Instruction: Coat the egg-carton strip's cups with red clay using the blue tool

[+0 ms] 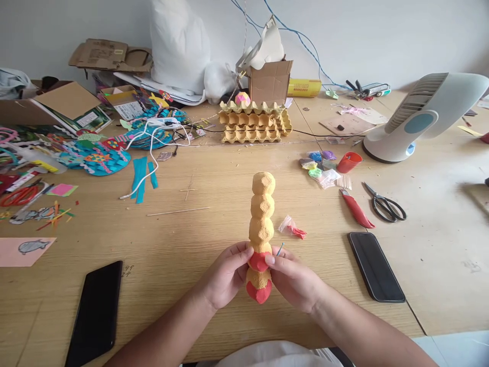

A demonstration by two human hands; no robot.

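A strip of yellow egg-carton cups (262, 214) lies lengthwise on the wooden table (214, 173), its far end pointing away from me. Red clay (259, 262) covers parts of the two nearest cups. My left hand (225, 275) grips the strip's near left side, fingers curled round it. My right hand (293, 278) holds the right side, thumb pressed on the red clay, and a thin blue-tipped stick (280, 248) pokes up between its fingers. A small plastic bag with red clay (292, 227) lies just right of the strip.
Black phones lie at near left (97, 311) and near right (375, 266). A red utility knife (356, 209), scissors (385, 204), a red cup (349, 162) and clay bags (319, 167) sit right. Stacked egg trays (254, 125), a white fan (424, 117) and paper crafts (103, 153) stand further back.
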